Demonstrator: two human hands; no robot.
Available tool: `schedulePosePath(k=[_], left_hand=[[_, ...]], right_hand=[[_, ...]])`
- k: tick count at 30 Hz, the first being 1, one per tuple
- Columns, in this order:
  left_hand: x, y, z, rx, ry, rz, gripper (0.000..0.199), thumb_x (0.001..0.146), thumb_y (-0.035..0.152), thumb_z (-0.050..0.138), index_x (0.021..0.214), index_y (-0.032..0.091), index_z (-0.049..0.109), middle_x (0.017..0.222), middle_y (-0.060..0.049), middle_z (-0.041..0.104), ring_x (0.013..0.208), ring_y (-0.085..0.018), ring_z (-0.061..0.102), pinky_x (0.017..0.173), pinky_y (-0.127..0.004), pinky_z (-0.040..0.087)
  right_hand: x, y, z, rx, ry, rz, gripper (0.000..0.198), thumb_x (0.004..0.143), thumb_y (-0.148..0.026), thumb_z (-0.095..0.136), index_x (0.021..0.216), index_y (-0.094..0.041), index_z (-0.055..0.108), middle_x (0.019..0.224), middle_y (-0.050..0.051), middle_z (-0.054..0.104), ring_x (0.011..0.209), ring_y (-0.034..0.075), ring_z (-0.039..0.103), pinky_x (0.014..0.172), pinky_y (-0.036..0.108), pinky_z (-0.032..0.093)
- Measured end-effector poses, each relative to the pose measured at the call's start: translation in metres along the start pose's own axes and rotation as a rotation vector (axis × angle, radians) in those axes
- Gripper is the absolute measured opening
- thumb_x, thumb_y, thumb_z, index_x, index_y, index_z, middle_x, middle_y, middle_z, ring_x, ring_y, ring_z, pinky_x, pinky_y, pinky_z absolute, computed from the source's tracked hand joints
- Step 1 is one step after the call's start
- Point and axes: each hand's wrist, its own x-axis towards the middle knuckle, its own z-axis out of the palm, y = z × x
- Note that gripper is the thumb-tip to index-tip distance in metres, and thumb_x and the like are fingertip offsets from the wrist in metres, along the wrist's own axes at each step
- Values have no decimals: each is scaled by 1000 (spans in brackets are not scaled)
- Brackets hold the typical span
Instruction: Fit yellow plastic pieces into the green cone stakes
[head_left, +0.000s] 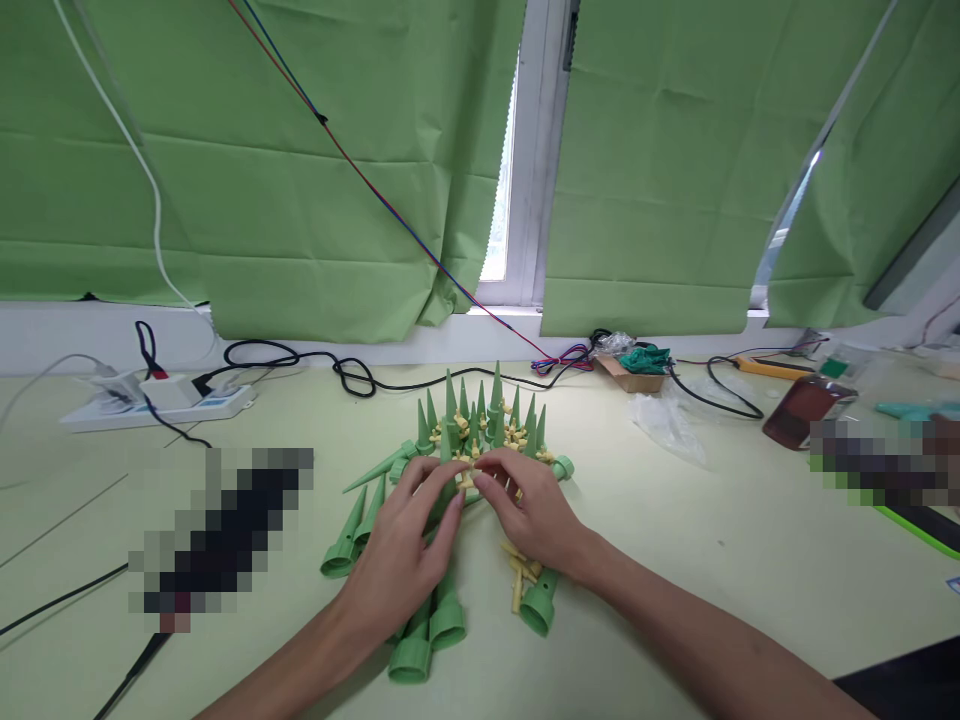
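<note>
Both hands meet at the middle of a cluster of green plastic cone spikes (496, 400) and small pale-yellow plastic pieces (516, 436). My left hand (416, 525) is curled, its index fingertip close to the right fingers; what lies within its grip is partly hidden. My right hand (536, 505) is closed in a pinch at a small yellow piece (466, 481). Several cones stand upright behind the hands. Others lie on their sides, such as one cone (448, 620) below the left hand and another cone (538, 605) below the right wrist, beside loose yellow pieces (517, 580).
A white power strip (157, 403) with plugs is on the left of the table (637, 620). A black cable (420, 386) runs along the back. To the right are a small cardboard box (630, 375), clear plastic (667, 425) and a dark red-brown bottle (806, 410). Green curtains (337, 200) hang behind.
</note>
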Motion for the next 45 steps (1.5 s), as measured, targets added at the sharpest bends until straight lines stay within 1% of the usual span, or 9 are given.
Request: schedulePosePath(k=[6, 10, 17, 21, 24, 29, 37, 42, 45], left_hand=[[0, -1, 0, 17, 24, 20, 30, 99, 25, 45, 128, 27, 52, 108, -6, 55, 90, -19, 57, 76, -32, 52], [-1, 0, 0, 22, 15, 23, 30, 99, 26, 45, 129, 26, 52, 108, -7, 54, 88, -19, 58, 77, -33, 53], [-3, 1, 0, 15, -5, 20, 31, 99, 27, 44, 128, 26, 52, 109, -6, 53, 87, -18, 60, 67, -28, 53], [-1, 2, -2, 20, 22, 15, 31, 98, 26, 45, 128, 26, 54, 108, -6, 55, 86, -18, 59, 62, -25, 51], [0, 1, -3, 10, 43, -6, 31, 98, 25, 46, 128, 26, 54, 108, -6, 54, 87, -17, 57, 59, -23, 50], [0, 1, -2, 29, 50, 43, 30, 98, 22, 47, 128, 26, 53, 107, -6, 53, 89, -18, 57, 74, -29, 51], [-2, 0, 0, 27, 38, 69, 27, 98, 23, 47, 123, 25, 54, 109, -7, 53, 89, -18, 58, 74, -29, 52], [-2, 0, -2, 39, 57, 68, 30, 97, 22, 48, 126, 26, 53, 107, -6, 53, 88, -18, 57, 71, -28, 50], [-2, 0, -3, 43, 75, 50, 30, 97, 22, 48, 126, 26, 54, 107, -6, 53, 86, -17, 57, 67, -27, 49]], right_hand=[[-1, 3, 1, 3, -16, -124, 12, 98, -21, 49, 100, -18, 60, 90, 5, 62, 77, 16, 57, 71, 28, 46], [0, 5, 1, -14, -16, -102, 13, 99, -24, 48, 93, -18, 59, 82, 3, 61, 72, 15, 55, 67, 27, 43], [1, 5, 2, -106, -45, -17, 38, 103, -32, 41, 68, -19, 50, 61, -2, 48, 57, 12, 43, 57, 26, 33], [-1, 2, 1, -47, -30, 5, 19, 101, -32, 47, 94, -19, 60, 75, 1, 61, 62, 13, 51, 59, 26, 39], [-2, 1, 1, 2, -9, -43, 17, 98, -29, 53, 110, -18, 59, 92, 5, 66, 69, 14, 57, 63, 26, 45], [-1, 2, 1, -9, -16, -125, 15, 99, -22, 47, 104, -19, 60, 94, 6, 65, 77, 16, 59, 70, 28, 47], [0, 6, 2, -75, -24, -59, 30, 102, -29, 43, 77, -19, 56, 68, -1, 54, 62, 13, 49, 60, 27, 38], [-1, 2, 1, -15, -38, -22, 16, 100, -30, 50, 106, -19, 60, 84, 2, 64, 68, 13, 55, 64, 26, 44], [-2, 1, 0, 12, -56, -50, 19, 97, -28, 53, 114, -19, 57, 91, 3, 64, 68, 13, 56, 65, 27, 46]])
